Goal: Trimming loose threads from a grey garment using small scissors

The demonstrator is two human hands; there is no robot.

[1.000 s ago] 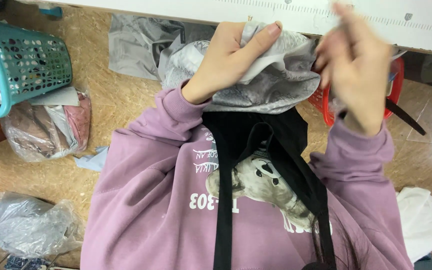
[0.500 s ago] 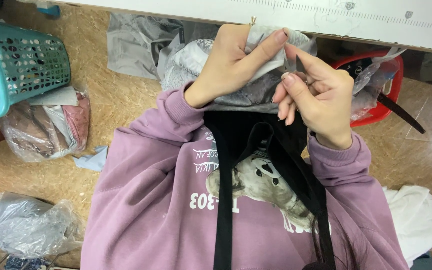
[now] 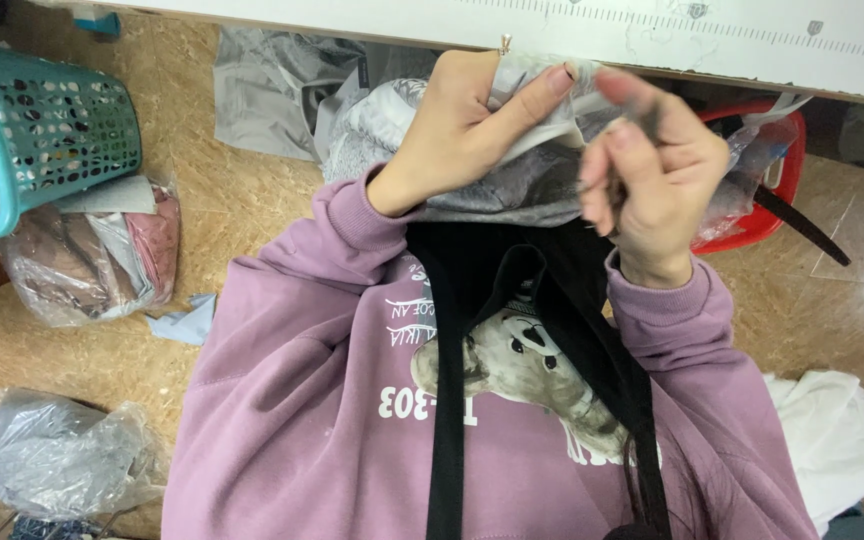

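**Both hands pinch grey fabric at the desk edge**

Tan, speckled flooring fills the view below a white desk (image 3: 652, 30) whose edge runs across the top and carries a printed ruler scale. Against that edge, a bundle of grey fabric (image 3: 512, 185) is bunched up, held close to the person's chest.

The left hand (image 3: 472, 125) is clamped on the fabric from the left, thumb stretched along its upper fold and fingers curled underneath. The right hand (image 3: 657, 175) is closed too, fingertips drawn together in a pinch at the fabric's right end; its upper fingers are blurred, so what exactly sits between them cannot be told. The two hands are just beside each other, nearly touching.

Below the fabric, black straps (image 3: 447, 400) hang down over a mauve sweatshirt (image 3: 292, 400) with a bear print on the front.

On the floor to the left stands a teal plastic basket (image 3: 62, 140), and just beside it lies a clear bag of pinkish cloth (image 3: 92, 255). Another crumpled clear bag (image 3: 52, 455) lies lower left. A red tub (image 3: 767, 190) sits behind the right hand, and white cloth (image 3: 842, 435) lies at lower right. More grey cloth (image 3: 272, 90) lies under the desk edge.
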